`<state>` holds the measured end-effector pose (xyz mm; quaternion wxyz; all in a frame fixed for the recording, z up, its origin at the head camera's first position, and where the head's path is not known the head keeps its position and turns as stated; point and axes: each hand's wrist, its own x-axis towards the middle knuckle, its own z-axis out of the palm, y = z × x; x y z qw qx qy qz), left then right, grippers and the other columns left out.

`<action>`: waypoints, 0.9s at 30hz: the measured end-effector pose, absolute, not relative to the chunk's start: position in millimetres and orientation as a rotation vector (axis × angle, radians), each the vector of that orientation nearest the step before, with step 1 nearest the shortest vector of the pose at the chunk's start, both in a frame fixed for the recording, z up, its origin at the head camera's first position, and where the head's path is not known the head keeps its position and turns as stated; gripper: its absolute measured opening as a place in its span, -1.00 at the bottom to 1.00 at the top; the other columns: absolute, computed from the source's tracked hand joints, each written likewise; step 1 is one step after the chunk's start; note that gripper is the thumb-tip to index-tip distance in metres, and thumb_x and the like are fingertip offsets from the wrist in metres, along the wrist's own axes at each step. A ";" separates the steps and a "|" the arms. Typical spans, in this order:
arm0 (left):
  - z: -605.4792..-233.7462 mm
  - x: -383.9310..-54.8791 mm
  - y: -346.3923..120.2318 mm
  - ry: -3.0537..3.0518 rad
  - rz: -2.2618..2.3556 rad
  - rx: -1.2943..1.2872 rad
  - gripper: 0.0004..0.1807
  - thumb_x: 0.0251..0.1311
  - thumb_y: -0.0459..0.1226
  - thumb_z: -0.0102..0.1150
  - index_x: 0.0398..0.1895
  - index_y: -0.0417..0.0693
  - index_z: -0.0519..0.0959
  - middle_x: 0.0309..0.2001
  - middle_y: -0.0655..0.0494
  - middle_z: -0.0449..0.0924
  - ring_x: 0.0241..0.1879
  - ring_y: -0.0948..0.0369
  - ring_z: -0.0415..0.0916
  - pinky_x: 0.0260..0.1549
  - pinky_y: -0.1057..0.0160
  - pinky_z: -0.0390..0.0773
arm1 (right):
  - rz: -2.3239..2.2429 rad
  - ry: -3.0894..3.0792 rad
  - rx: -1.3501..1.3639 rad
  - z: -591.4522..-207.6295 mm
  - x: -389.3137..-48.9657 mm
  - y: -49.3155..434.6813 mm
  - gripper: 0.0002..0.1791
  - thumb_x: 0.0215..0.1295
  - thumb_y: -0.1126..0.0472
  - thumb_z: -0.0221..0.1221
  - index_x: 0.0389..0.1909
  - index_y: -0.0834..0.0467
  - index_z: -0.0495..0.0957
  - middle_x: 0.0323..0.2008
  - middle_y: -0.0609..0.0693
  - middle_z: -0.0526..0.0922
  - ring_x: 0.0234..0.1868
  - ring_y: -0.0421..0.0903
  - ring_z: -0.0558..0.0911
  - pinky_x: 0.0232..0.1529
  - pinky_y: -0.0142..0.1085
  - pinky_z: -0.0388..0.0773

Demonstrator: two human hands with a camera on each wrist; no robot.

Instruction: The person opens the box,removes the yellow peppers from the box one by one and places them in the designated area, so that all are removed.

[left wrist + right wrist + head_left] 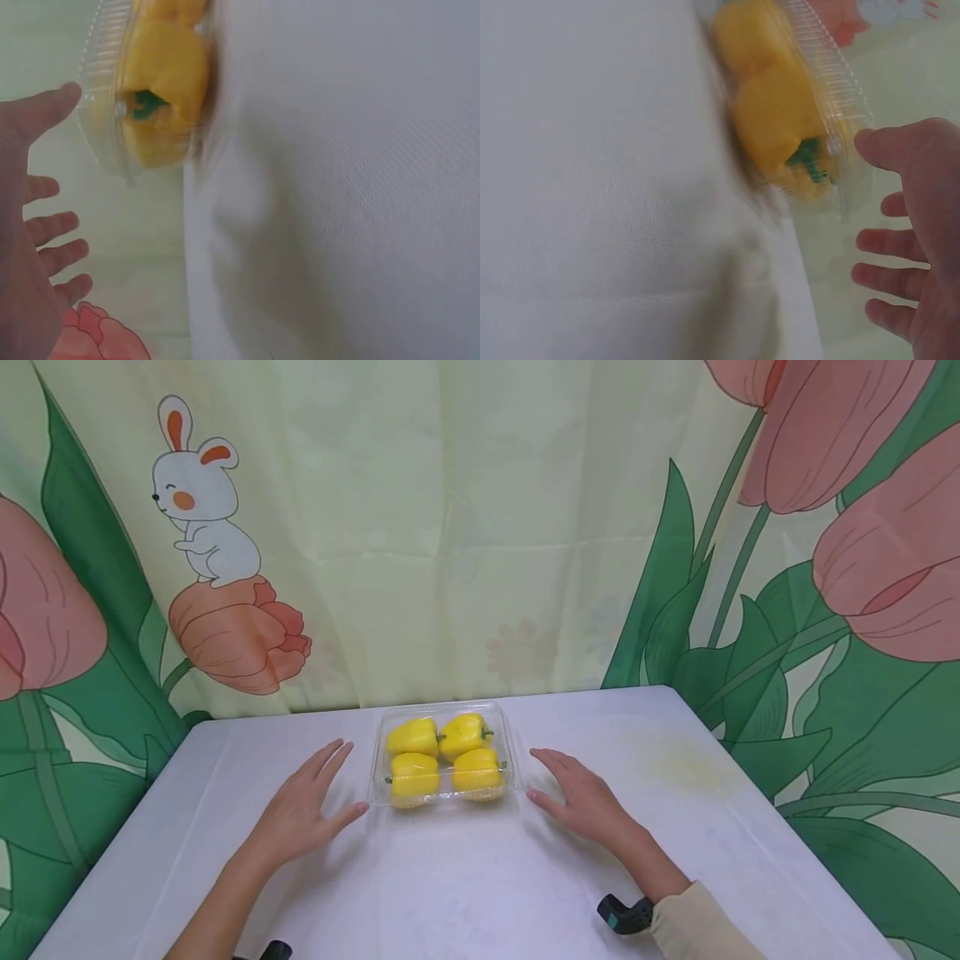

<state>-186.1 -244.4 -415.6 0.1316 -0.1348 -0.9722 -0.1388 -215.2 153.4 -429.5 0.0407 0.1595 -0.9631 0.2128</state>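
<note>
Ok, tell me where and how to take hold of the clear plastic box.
Grip the clear plastic box by opposite sides at the rim, the left hand coming from the left, the right hand from the right. It sits flat, its rim juts out there, and both sides are free, so a gentle two-handed hold should keep the yellow peppers level.

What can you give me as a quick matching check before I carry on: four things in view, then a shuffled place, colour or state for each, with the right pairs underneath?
Things
1. Bell peppers
2. Container
3. Right grip
4. Rabbit

Places, colours, states
A. To the right of the container in the head view
B. White, perched on a printed flower
C. Yellow, in two rows of two
D. See-through, on the white table

Pairs
1-C, 2-D, 3-A, 4-B
</note>
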 end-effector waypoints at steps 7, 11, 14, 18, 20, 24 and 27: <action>-413.4 -187.3 -237.9 -2.830 -0.454 -0.385 -0.05 0.10 0.14 0.25 0.50 0.06 0.08 0.47 -0.11 0.12 0.39 -0.13 0.17 0.22 -0.31 0.35 | 0.697 -2.924 0.507 -430.2 -214.3 149.1 -0.29 0.28 -0.13 0.18 0.41 -0.05 0.25 0.37 -0.01 0.37 0.39 0.05 0.36 0.31 0.08 0.40; -414.4 -189.2 -235.8 -2.799 -0.468 -0.420 -0.06 0.09 0.14 0.26 0.49 0.03 0.12 0.46 -0.10 0.15 0.39 -0.11 0.18 0.23 -0.29 0.35 | 0.724 -2.932 0.505 -431.5 -214.5 146.8 -0.30 0.28 -0.14 0.17 0.40 -0.07 0.25 0.37 -0.02 0.37 0.39 0.04 0.36 0.32 0.07 0.39; -415.6 -190.6 -234.2 -2.781 -0.474 -0.436 -0.06 0.08 0.14 0.27 0.48 0.02 0.14 0.46 -0.09 0.15 0.39 -0.10 0.19 0.24 -0.27 0.34 | 0.741 -2.936 0.511 -432.8 -215.0 145.5 -0.31 0.29 -0.15 0.16 0.41 -0.08 0.25 0.38 -0.03 0.37 0.39 0.03 0.35 0.33 0.06 0.39; -416.0 -192.2 -230.5 -2.774 -0.483 -0.445 -0.05 0.07 0.13 0.28 0.48 0.02 0.14 0.46 -0.09 0.14 0.39 -0.10 0.18 0.24 -0.28 0.35 | 0.752 -2.924 0.511 -433.7 -215.3 143.9 -0.32 0.30 -0.14 0.16 0.40 -0.05 0.26 0.36 -0.03 0.38 0.38 0.03 0.37 0.33 0.05 0.39; -416.1 -192.7 -228.7 -2.773 -0.494 -0.452 -0.05 0.07 0.12 0.28 0.48 0.02 0.13 0.47 -0.09 0.14 0.39 -0.10 0.18 0.24 -0.27 0.35 | 0.756 -2.916 0.502 -434.0 -215.4 142.9 -0.33 0.30 -0.14 0.16 0.39 -0.04 0.27 0.35 -0.02 0.40 0.38 0.03 0.38 0.33 0.04 0.39; -416.7 -192.9 -225.8 -2.767 -0.511 -0.465 -0.06 0.07 0.10 0.28 0.48 0.02 0.13 0.47 -0.08 0.13 0.39 -0.10 0.19 0.24 -0.27 0.35 | 0.775 -2.900 0.490 -435.0 -214.8 140.3 -0.34 0.30 -0.10 0.17 0.38 -0.02 0.29 0.34 -0.01 0.41 0.36 0.03 0.39 0.32 0.04 0.41; -417.2 -193.2 -223.5 -2.763 -0.518 -0.478 -0.07 0.07 0.11 0.28 0.48 0.02 0.14 0.48 -0.07 0.12 0.39 -0.10 0.19 0.23 -0.27 0.36 | 0.796 -2.895 0.480 -435.4 -214.2 137.7 -0.35 0.29 -0.08 0.18 0.38 -0.02 0.29 0.33 -0.01 0.42 0.36 0.03 0.40 0.31 0.05 0.41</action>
